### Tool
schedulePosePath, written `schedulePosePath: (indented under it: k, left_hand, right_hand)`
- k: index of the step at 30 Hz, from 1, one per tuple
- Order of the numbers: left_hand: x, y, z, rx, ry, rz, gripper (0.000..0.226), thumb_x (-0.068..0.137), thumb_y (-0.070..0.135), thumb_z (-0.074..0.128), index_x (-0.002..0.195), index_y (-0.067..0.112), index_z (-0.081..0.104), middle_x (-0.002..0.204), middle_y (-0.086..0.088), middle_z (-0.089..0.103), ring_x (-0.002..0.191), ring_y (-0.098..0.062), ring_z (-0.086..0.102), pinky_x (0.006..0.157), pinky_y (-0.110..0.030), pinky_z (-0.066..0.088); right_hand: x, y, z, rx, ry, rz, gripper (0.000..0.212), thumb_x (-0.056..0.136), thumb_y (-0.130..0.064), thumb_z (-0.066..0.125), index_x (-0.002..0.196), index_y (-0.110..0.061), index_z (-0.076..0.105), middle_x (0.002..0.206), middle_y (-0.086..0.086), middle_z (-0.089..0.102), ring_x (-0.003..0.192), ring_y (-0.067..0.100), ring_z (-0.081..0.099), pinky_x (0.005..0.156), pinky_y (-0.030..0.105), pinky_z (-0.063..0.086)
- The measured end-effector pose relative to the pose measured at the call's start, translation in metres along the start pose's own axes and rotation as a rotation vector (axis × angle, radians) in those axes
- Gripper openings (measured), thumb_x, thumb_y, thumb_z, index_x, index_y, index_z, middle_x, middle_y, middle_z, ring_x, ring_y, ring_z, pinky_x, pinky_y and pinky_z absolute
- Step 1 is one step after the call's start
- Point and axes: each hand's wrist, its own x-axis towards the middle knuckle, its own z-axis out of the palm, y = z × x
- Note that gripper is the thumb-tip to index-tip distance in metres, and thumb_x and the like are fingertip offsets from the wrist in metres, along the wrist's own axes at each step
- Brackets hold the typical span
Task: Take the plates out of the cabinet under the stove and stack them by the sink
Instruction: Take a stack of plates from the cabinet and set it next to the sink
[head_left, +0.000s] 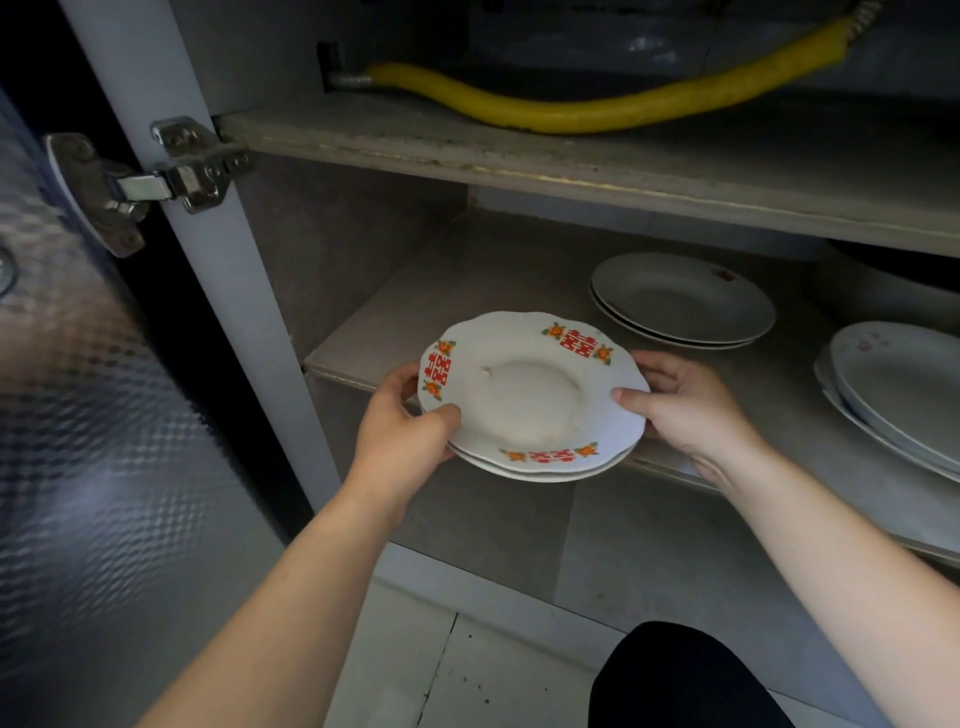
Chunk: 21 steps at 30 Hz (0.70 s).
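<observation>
A small stack of white scalloped plates with red and orange rim decoration sits at the front edge of the lower cabinet shelf. My left hand grips the stack's left rim, thumb on top. My right hand grips its right rim, thumb on the upper plate. Further back on the shelf lies a second stack of plain white plates. A third stack of white plates lies at the right, partly cut off by the frame.
The cabinet door stands open at the left on a metal hinge. A yellow gas hose lies on the upper shelf. Tiled floor and my dark knee are below.
</observation>
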Motion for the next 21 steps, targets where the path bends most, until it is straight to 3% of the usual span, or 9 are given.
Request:
schedulePosePath:
  k: [4, 8, 12, 16, 19, 21]
  left_hand:
    - [-0.001, 0.003, -0.001, -0.008, 0.013, -0.008, 0.043, 0.084, -0.003, 0.058, 0.112, 0.029, 0.050, 0.107, 0.013, 0.057, 0.100, -0.019, 0.063, 0.063, -0.026, 0.059]
    - [-0.005, 0.002, -0.004, -0.014, 0.058, -0.001, 0.047, 0.081, -0.008, 0.058, 0.113, 0.026, 0.053, 0.100, 0.016, 0.057, 0.099, -0.020, 0.063, 0.061, -0.027, 0.059]
    - [-0.015, -0.001, -0.014, -0.004, 0.103, 0.030, 0.049, 0.079, -0.009, 0.059, 0.114, 0.025, 0.055, 0.098, 0.018, 0.061, 0.097, -0.020, 0.065, 0.065, -0.031, 0.060]
    - [-0.027, 0.002, -0.031, 0.063, 0.158, 0.097, 0.047, 0.080, -0.008, 0.060, 0.102, 0.033, 0.055, 0.075, 0.033, 0.055, 0.080, -0.008, 0.067, 0.066, -0.031, 0.059]
    - [-0.037, 0.003, -0.046, 0.114, 0.218, 0.113, 0.051, 0.078, -0.007, 0.062, 0.118, 0.024, 0.057, 0.082, 0.033, 0.051, 0.087, -0.017, 0.068, 0.079, -0.039, 0.058]
    - [-0.043, 0.005, -0.056, 0.145, 0.249, 0.122, 0.050, 0.078, -0.007, 0.062, 0.117, 0.023, 0.057, 0.087, 0.029, 0.055, 0.075, -0.012, 0.067, 0.070, -0.032, 0.058]
  right_hand:
    - [-0.004, -0.003, 0.002, 0.036, 0.009, -0.005, 0.046, 0.080, -0.001, 0.068, 0.122, -0.014, 0.056, 0.102, -0.004, 0.062, 0.082, 0.011, 0.063, 0.065, 0.024, 0.053]
    - [-0.009, -0.005, 0.007, 0.035, 0.043, 0.004, 0.049, 0.079, 0.004, 0.067, 0.123, -0.014, 0.056, 0.101, -0.004, 0.059, 0.090, 0.017, 0.061, 0.078, 0.033, 0.053]
    - [-0.017, -0.004, 0.018, 0.051, 0.029, -0.025, 0.049, 0.080, 0.005, 0.065, 0.123, -0.015, 0.056, 0.103, -0.005, 0.059, 0.091, 0.016, 0.061, 0.075, 0.029, 0.051]
    - [-0.026, -0.006, 0.031, 0.048, 0.002, -0.066, 0.048, 0.080, 0.003, 0.066, 0.121, -0.020, 0.057, 0.106, -0.009, 0.057, 0.090, 0.009, 0.056, 0.074, 0.025, 0.048]
    - [-0.035, -0.010, 0.042, 0.028, -0.031, -0.112, 0.048, 0.079, 0.001, 0.068, 0.120, -0.021, 0.058, 0.106, -0.011, 0.055, 0.100, 0.007, 0.051, 0.084, 0.029, 0.045]
    - [-0.040, -0.016, 0.050, 0.017, -0.051, -0.135, 0.048, 0.078, 0.000, 0.069, 0.120, -0.021, 0.058, 0.105, -0.012, 0.055, 0.102, 0.005, 0.050, 0.088, 0.030, 0.045]
